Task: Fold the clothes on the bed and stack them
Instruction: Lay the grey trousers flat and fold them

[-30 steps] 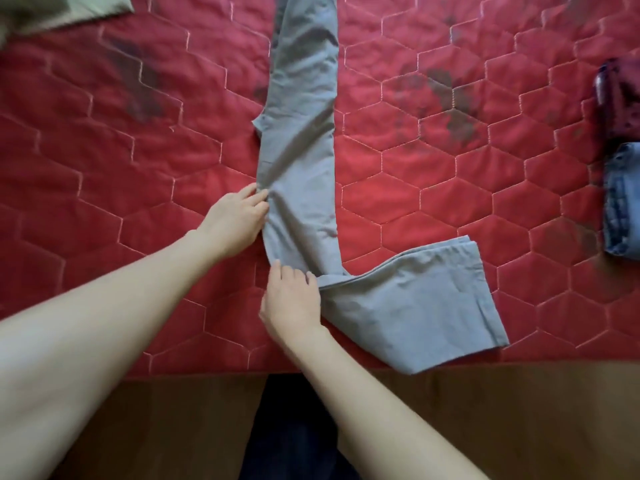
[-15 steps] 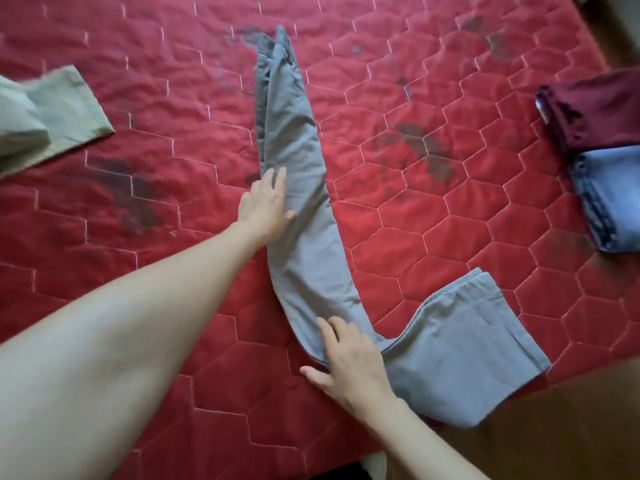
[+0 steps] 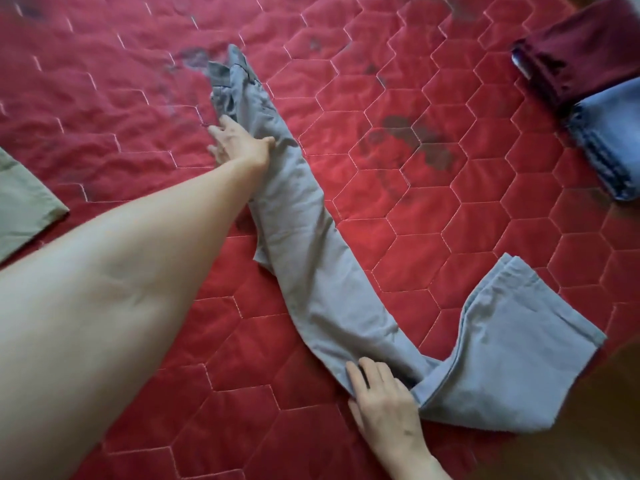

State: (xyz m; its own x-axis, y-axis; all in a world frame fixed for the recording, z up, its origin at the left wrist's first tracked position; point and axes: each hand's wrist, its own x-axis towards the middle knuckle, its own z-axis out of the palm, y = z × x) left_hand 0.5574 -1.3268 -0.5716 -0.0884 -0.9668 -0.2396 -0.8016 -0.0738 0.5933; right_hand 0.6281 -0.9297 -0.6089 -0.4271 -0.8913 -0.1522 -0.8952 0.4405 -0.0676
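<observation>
Grey trousers [image 3: 311, 244] lay lengthwise on the red quilt [image 3: 415, 209], hems bent aside. I noted the left hand [image 3: 239, 143] with straight fingers at the waist end, the right hand [image 3: 381, 396] flat, pressing the bend. Beyond the fingertips sat maroon [image 3: 581, 46] and denim folds [image 3: 613, 140].

Grey trousers [image 3: 311, 244], red hexagon-quilted bedspread [image 3: 450, 209]
</observation>
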